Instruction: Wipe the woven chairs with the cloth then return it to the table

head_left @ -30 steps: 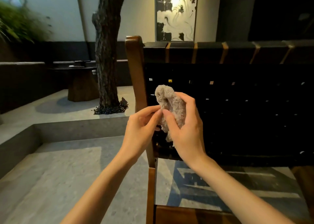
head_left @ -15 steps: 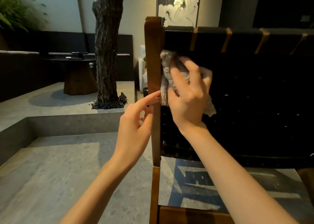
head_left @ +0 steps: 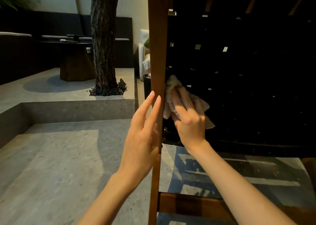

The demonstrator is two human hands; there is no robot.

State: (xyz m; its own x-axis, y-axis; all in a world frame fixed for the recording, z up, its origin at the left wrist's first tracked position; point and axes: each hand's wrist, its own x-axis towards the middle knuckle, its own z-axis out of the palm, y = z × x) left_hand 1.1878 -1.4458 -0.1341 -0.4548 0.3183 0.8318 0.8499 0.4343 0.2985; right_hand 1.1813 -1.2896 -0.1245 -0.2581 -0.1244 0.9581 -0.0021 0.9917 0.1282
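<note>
While the right hand [head_left: 189, 120] presses the cloth [head_left: 202, 105] onto the dark weave [head_left: 239, 71] just beside the wooden post [head_left: 158, 45], its fingers lie nearly straight over the fabric; whether the thumb hooks the cloth's edge I cannot tell. The left hand [head_left: 142, 139] holds nothing, fingers straight and together along the post's outer face, touching it or very nearly.

The wipe looks to be in its early part: only this corner of one chair back is under the cloth, and the return to the counter is not yet due.

The main risk, as I judge it, is the hold. A flat palm keeps the cloth only by pressure, so a fast stroke or a lift off the weave could let it slide down to the floor. The fluffy pile may also snag on strap edges or in the small gaps and drag out of place. The loose flap hanging below the palm could catch on the lower rail. A dark counter [head_left: 75, 62] stands well behind, near the tree [head_left: 104, 36].
</note>
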